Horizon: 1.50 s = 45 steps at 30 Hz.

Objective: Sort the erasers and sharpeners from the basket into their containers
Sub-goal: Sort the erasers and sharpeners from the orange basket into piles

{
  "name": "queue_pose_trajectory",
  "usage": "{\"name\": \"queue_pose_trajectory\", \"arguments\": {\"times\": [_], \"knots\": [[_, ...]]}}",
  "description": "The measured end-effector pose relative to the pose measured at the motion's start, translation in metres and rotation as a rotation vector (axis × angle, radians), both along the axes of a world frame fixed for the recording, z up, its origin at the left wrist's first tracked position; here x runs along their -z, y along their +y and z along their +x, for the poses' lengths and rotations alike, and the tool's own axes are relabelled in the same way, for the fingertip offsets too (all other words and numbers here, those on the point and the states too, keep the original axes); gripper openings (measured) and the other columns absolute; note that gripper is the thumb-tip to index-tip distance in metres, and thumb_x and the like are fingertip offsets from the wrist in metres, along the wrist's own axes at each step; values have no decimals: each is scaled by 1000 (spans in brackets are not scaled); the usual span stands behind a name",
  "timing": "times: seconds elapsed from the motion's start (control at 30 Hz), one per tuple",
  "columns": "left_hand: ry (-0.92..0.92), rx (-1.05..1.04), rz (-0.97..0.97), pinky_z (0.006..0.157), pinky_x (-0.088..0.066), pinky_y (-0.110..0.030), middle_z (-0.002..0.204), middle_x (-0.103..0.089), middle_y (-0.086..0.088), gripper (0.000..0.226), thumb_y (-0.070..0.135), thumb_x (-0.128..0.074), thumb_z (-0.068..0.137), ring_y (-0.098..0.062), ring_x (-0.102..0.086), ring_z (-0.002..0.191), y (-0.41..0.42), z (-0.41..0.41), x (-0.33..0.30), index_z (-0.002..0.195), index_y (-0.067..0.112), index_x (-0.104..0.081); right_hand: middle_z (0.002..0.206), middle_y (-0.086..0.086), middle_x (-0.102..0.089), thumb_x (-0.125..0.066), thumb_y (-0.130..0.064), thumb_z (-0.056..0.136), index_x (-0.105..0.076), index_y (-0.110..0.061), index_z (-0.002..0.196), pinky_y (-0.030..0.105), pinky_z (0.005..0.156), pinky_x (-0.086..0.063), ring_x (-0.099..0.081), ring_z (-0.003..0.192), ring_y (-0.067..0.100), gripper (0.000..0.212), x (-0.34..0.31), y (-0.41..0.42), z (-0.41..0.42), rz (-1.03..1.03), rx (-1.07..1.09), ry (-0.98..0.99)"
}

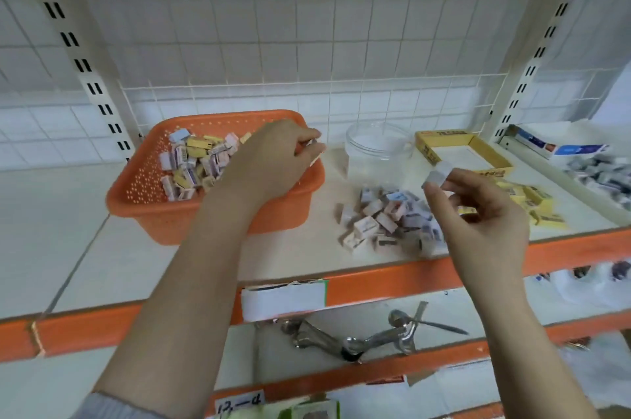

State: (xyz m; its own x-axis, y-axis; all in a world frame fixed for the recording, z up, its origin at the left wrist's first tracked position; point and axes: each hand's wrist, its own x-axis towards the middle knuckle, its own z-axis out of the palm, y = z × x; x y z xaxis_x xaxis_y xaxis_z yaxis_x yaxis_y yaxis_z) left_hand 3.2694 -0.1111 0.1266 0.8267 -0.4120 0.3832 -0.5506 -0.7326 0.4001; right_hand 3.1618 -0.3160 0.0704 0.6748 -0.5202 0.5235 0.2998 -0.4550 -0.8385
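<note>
An orange basket on the shelf holds several small wrapped erasers and sharpeners. My left hand hangs over the basket's right side and pinches a small piece between curled fingers. My right hand is raised over the shelf and pinches a small grey-white block at its fingertips. Below it lies a loose pile of pink and blue pieces. A clear round jar and a yellow cardboard box stand behind the pile.
Yellow pieces lie right of the pile. A white tray of dark pieces sits at the far right. The shelf's orange front edge runs below. Metal utensils lie on the lower shelf.
</note>
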Motion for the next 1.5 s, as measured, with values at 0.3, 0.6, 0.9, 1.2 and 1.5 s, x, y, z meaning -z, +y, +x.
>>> {"name": "queue_pose_trajectory", "arguments": {"times": [0.3,0.6,0.9,1.2,1.5], "knots": [[128,-144,-168,80,-36,-26,97,-53,9,38,37,-55,92,-10,-45,87,-53,-57,22,129,26,-57,86,-9,-63,-62,-29,90,-66,-11,118,25,73,-42,-57,81,12,33,-19,-79,49,-379,-106,306],[143,-144,-136,75,-35,-20,103,-60,7,33,33,-61,90,-6,-49,85,-67,-64,43,122,28,-62,101,7,-70,-63,-41,87,-67,-9,113,28,71,-46,-63,90,20,41,24,-81,85,-562,-200,680],[226,-52,-3,90,-39,-24,131,-57,4,35,27,-59,92,-14,-55,113,-111,-7,42,126,24,-59,76,-1,-67,-63,-13,88,-73,-11,95,1,61,-37,-55,63,2,12,24,-97,2,-265,-16,304],[293,-60,152,93,-45,-31,114,-64,1,29,28,-61,90,-15,-57,105,-126,19,48,117,19,-65,65,-11,-62,-63,-13,88,-69,-21,86,8,51,-35,-51,54,0,10,50,-81,-39,-143,-78,288],[165,-34,-75,68,-45,-31,74,-56,-6,20,18,-52,92,-21,-50,68,-56,3,15,74,18,-62,69,-18,-62,-62,-10,88,-73,-16,86,5,58,-35,-54,63,-5,12,37,-25,-27,-173,-104,202]]}}
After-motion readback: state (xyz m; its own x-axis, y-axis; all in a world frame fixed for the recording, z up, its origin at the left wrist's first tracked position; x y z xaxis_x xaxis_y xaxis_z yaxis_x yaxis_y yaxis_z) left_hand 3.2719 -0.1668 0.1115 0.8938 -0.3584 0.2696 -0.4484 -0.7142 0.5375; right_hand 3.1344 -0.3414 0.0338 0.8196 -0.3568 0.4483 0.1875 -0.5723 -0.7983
